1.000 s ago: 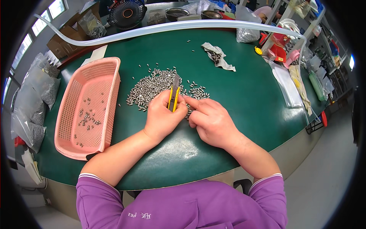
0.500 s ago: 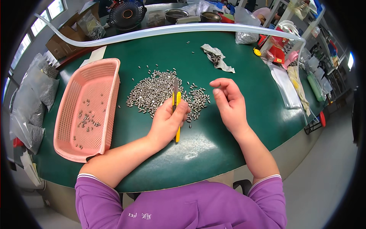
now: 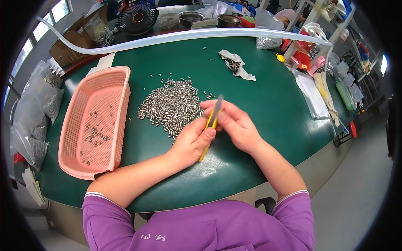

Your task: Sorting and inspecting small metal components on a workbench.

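Observation:
My left hand (image 3: 189,143) is closed around a yellow utility knife (image 3: 204,152), its blade pointing up and away, slightly to the right. Right beside it, my right hand (image 3: 242,130) has its fingers curled in behind the knife. Whether small parts sit under those fingers is hidden. Just beyond both hands lies a heap of small silvery metal pins (image 3: 171,102), short and bullet-shaped. The right fingertips are at the heap's right edge, where a few loose pins show.
A pink plastic basket (image 3: 125,100) with some pins inside stands at left on the green table (image 3: 276,108). A crumpled cloth (image 3: 247,76) holding dark pieces lies farther back. Filled plastic bags (image 3: 31,113) line the left edge. A pale tube (image 3: 180,37) crosses the far side.
My right hand has moved left and inward to the knife and the heap's edge. My left hand with the knife has shifted right, and the blade now tilts rightward.

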The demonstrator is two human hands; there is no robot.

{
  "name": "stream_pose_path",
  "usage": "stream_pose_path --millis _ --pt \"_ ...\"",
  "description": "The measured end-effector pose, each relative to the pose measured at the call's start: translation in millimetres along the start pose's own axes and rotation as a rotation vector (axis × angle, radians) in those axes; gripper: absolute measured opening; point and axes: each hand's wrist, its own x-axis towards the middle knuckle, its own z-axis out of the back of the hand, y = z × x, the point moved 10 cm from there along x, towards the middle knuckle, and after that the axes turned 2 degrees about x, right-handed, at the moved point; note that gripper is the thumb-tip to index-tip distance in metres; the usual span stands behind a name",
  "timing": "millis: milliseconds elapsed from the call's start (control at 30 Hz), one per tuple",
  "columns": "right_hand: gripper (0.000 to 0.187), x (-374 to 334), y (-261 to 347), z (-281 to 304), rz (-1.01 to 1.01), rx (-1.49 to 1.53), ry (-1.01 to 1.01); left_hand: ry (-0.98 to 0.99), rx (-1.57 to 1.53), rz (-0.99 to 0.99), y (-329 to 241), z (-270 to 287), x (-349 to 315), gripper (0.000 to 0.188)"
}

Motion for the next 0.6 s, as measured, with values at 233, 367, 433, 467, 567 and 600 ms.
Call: stream_pose_path --millis 233,367,433,467,567,600 --pt "0.037 -5.2 -7.2 134.1 -0.033 0.549 -0.627 0.021 -0.300 0.246 13.9 -10.4 -5.0 0.016" --pt "0.036 -5.8 -39.0 159.8 -0.281 0.248 -0.677 0.105 -0.330 0.276 20.8 -22.2 -9.2 0.015" --pt "0.039 -1.9 -46.8 156.2 -0.280 0.089 -0.596 0.093 -0.328 0.283 19.8 -20.9 -9.8 0.015" --pt "0.039 0.1 -46.7 152.2 -0.269 0.002 -0.602 0.100 -0.302 0.282 19.6 -20.6 -10.6 0.015" --pt "0.041 -1.3 -42.6 151.4 -0.298 -0.387 -0.541 0.128 -0.233 0.228 14.9 -23.2 -11.4 0.013" --pt "0.041 0.5 -38.7 151.4 -0.310 -0.662 -0.498 0.128 -0.233 0.229 14.9 -23.8 -12.0 0.013"
